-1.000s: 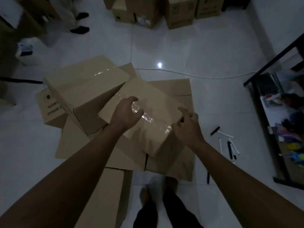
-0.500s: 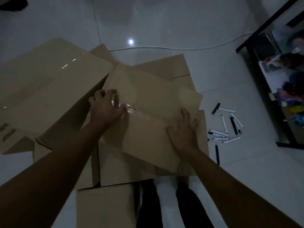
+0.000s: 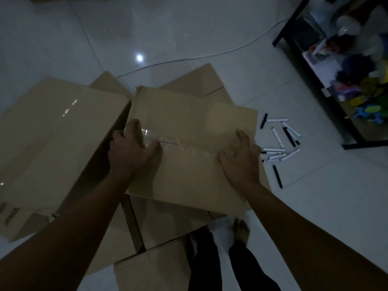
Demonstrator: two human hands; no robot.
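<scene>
The cardboard box (image 3: 189, 122) has come down flatter than half a second ago, and its taped seam (image 3: 184, 147) now runs nearly level instead of slanting. A larger taped box (image 3: 52, 133) stands at the far left, with its side just against the smaller one. The left hand (image 3: 131, 150) lies spread on the left end of the seam, fingers extended and pressing on the tape at the box's left edge. The box rests on flattened cardboard (image 3: 197, 80) on the tiled floor in front of the person. Its long axis runs left to right along the seam. The right hand (image 3: 241, 160) presses flat on the seam's right end, fingers straight and splayed near the right edge. Black and white markers (image 3: 279, 141) lie scattered just right of the box, and a black shelf (image 3: 312, 93) stands beyond them.
</scene>
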